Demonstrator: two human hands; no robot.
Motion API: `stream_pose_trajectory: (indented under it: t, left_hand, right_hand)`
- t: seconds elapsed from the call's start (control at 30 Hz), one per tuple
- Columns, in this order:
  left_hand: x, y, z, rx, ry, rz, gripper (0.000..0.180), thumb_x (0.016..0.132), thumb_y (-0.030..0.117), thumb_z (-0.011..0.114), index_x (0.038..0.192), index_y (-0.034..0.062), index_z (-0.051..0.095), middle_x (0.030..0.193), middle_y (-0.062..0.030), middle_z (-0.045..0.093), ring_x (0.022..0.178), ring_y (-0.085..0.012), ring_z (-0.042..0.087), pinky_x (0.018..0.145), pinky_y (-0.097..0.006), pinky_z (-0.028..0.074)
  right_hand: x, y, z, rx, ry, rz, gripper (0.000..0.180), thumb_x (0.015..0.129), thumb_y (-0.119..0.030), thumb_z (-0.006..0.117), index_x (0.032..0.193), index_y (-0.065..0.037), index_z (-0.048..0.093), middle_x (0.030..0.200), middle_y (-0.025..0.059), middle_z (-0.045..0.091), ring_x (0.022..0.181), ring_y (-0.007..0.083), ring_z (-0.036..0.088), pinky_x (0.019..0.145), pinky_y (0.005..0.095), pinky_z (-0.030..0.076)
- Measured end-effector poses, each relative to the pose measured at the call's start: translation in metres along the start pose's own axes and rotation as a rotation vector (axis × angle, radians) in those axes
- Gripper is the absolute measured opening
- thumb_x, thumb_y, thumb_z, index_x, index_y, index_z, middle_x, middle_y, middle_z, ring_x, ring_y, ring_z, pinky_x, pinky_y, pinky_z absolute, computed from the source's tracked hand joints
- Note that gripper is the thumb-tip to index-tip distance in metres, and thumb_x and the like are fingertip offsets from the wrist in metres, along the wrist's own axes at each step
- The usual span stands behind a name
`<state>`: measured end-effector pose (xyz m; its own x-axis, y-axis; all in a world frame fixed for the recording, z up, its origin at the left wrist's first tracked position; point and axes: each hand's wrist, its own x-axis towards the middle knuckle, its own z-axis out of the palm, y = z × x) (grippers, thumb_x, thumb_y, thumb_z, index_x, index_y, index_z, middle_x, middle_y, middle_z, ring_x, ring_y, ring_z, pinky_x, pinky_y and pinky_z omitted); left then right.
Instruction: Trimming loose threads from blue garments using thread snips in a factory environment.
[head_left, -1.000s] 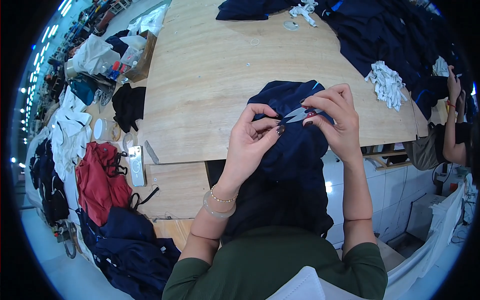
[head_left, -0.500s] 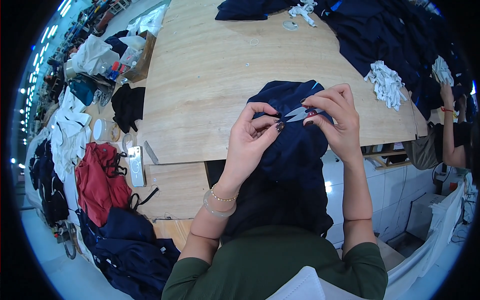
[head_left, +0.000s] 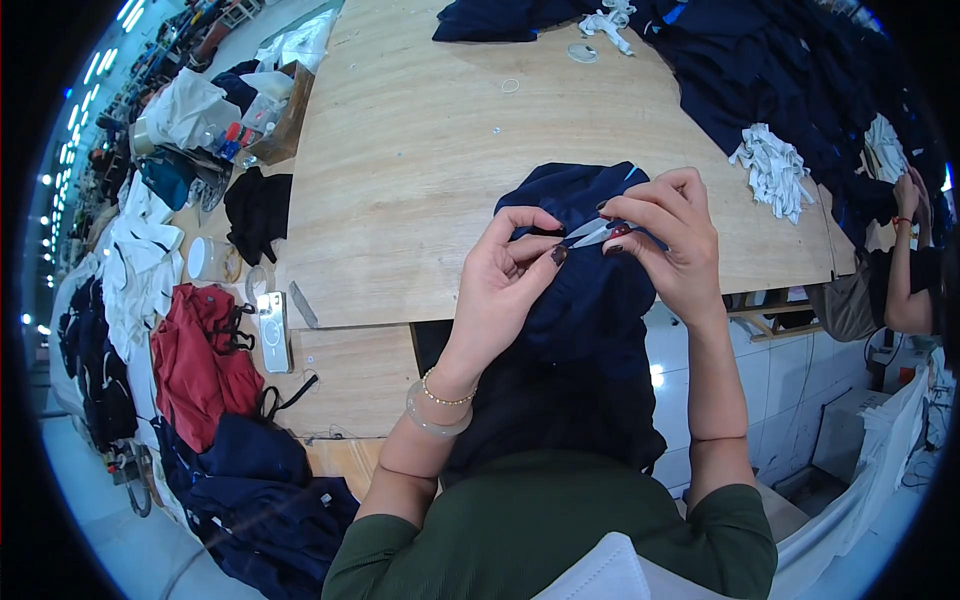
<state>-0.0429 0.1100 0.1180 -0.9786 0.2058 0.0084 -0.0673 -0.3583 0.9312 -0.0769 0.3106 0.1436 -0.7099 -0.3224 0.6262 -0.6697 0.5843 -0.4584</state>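
Head view, left hand: the left hand [head_left: 500, 285] pinches the garment between thumb and curled fingers, just beside the blade tips; a thread there is too fine to make out.
Right hand: the right hand [head_left: 680, 240] pinches the snips [head_left: 595, 237] between thumb and fingers, blades narrowly parted and pointing toward the left fingertips.
Garment: the dark blue garment [head_left: 590, 310] lies bunched over the near edge of the tabletop [head_left: 420, 170], below both hands.
Snipping: appears to be under way at one spot; no loose clipping shows beside the blades, so whether this cut is finished cannot be told.
Piles: a navy pile [head_left: 740, 85] lies at the far right, with white cloth [head_left: 773, 170] beside it; navy clothes [head_left: 260, 490] lie at the lower left, near a red garment [head_left: 205, 365]. Which of these are finished or waiting does not show.
Hidden: fingers cover the pinched cloth and most of the snips' red handle; the garment's lower part blends into black cloth near the lap.
Right rim: another person's hand [head_left: 906, 190] is small and partly cut off by shadow; its grip is unclear.
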Motion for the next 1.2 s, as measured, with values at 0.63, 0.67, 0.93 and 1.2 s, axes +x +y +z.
stream_pose_trajectory:
  t: [0.63, 0.67, 0.93, 1.2]
  left_hand:
    - [-0.001, 0.001, -0.002, 0.052, -0.033, 0.003, 0.029, 0.092, -0.006, 0.054, 0.12, 0.0, 0.047, 0.097, -0.0091, 0.069, 0.085, -0.0037, 0.059, 0.076, -0.016, 0.045]
    - [-0.002, 0.001, -0.003, 0.052, -0.032, 0.003, 0.029, 0.092, -0.006, 0.054, 0.12, 0.0, 0.047, 0.097, -0.0091, 0.069, 0.085, -0.0037, 0.059, 0.076, -0.016, 0.045]
    - [-0.003, 0.003, -0.004, 0.091, -0.03, -0.007, 0.029, 0.093, -0.004, 0.055, 0.12, 0.0002, 0.047, 0.096, -0.0086, 0.069, 0.085, -0.0034, 0.059, 0.075, -0.015, 0.045]
    - [-0.002, 0.002, 0.001, -0.007, 0.041, 0.022, 0.027, 0.094, -0.002, 0.056, 0.119, 0.0002, 0.048, 0.093, -0.0067, 0.069, 0.078, 0.0003, 0.054, 0.065, -0.012, 0.04]
  right_hand:
    - [0.006, 0.006, -0.001, 0.025, -0.057, -0.106, 0.025, 0.066, -0.017, 0.077, 0.09, -0.008, 0.072, 0.085, 0.0006, 0.064, 0.086, 0.0216, 0.048, 0.074, 0.0327, 0.041]
    - [0.006, 0.007, -0.001, 0.025, -0.057, -0.106, 0.025, 0.066, -0.017, 0.077, 0.09, -0.008, 0.072, 0.085, 0.0006, 0.064, 0.086, 0.0216, 0.048, 0.074, 0.0327, 0.041]
    - [0.006, 0.004, 0.001, 0.036, -0.075, -0.052, 0.025, 0.067, -0.015, 0.077, 0.09, -0.011, 0.072, 0.086, -0.0011, 0.065, 0.088, 0.0208, 0.051, 0.079, 0.0337, 0.039]
    - [-0.007, 0.002, 0.009, 0.45, 0.036, 0.24, 0.03, 0.071, -0.013, 0.078, 0.098, -0.005, 0.068, 0.086, 0.0043, 0.062, 0.084, 0.0182, 0.054, 0.074, 0.0276, 0.043]
